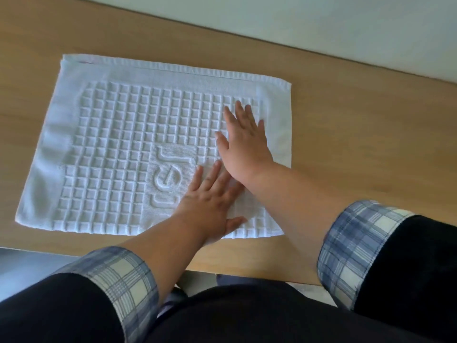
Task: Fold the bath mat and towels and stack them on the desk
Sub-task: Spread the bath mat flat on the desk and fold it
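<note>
White bath mat [118, 149], flat on the wooden desk [358, 149], in its left and middle part, with the long side along the far edge of the desk. Shows a grid of small raised squares over most of the surface, with a plain smooth border all around and a hemmed band on the far side. At the far left corner shows a second layer just under the top one, so it is folded at least once. Carries a smooth lettered panel [170, 174] inside the grid, with raised letters that read sideways; only part of the word can be read, the rest hidden under the hand.

Left hand [210, 206] palm down on the near right part of the mat, with straight fingers a little spread, pressing flat and gripping nothing. Right hand [244, 142] also palm down, farther away and close to the right border of the mat, with straight, spread fingers, holding nothing. Left fingertips just beside the right wrist; cannot tell if touching.

Both forearms bare, reaching over the near edge of the desk and covering the near right corner area of the mat. Dark sleeves with plaid cuffs [353, 246] turned back. Pale wall [321, 21] directly behind the desk. Grey floor [24, 266] at the lower left.
</note>
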Motion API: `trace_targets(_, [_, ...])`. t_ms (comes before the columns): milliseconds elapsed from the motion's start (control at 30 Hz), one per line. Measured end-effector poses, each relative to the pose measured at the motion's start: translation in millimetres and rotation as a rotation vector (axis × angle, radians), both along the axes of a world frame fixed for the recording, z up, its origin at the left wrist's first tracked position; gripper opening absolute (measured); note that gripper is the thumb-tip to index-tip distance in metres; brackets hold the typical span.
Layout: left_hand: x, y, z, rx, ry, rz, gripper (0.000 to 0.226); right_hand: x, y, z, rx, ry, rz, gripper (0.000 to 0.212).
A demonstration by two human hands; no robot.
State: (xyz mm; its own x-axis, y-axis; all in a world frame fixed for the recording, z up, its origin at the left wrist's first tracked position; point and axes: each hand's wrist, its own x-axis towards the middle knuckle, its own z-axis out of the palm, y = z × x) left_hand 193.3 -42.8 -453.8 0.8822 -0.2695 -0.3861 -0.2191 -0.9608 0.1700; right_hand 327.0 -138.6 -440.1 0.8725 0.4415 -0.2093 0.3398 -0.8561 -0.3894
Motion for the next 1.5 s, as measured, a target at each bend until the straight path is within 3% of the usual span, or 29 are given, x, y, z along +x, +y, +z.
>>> trace_targets(100, [-4,7,-1,-0.028,-0.007,-0.065,0.088,-31,-23,-13,-0.108,-0.004,-0.090,0.061])
trace_targets(367, [-59,49,-2,-0.022,0.013,-0.296,0.075,-108,-68,-11,-0.257,0.047,-0.604,0.068])
trace_targets(467, [-77,63,0,-0.015,0.032,-0.360,0.075,-145,-51,-6,-0.194,0.002,-0.504,0.072])
trace_targets(567, [-86,74,4,0.014,0.077,-0.324,0.077,-185,-44,-8,-0.234,0.119,-0.390,0.081])
trace_targets(767, [-97,89,15,0.082,0.122,-0.310,0.074,-207,-64,-2,-0.297,0.210,-0.578,0.078])
trace_targets(967, [-105,114,26,0.025,0.085,-0.209,0.062,-218,-24,20,-0.136,-0.084,-0.256,0.043])
trace_targets(1167, [-128,173,27,-0.009,-0.048,0.014,0.057,-216,15,24,-0.231,-0.056,-0.189,0.024])
trace_targets(1367, [-136,244,27,0.147,-0.112,0.157,0.087,-214,-29,16,-0.331,-0.028,-0.268,0.048])
trace_targets(1500, [-135,275,29,0.206,-0.155,0.296,0.084,-200,-48,15,-0.339,-0.037,-0.355,0.050])
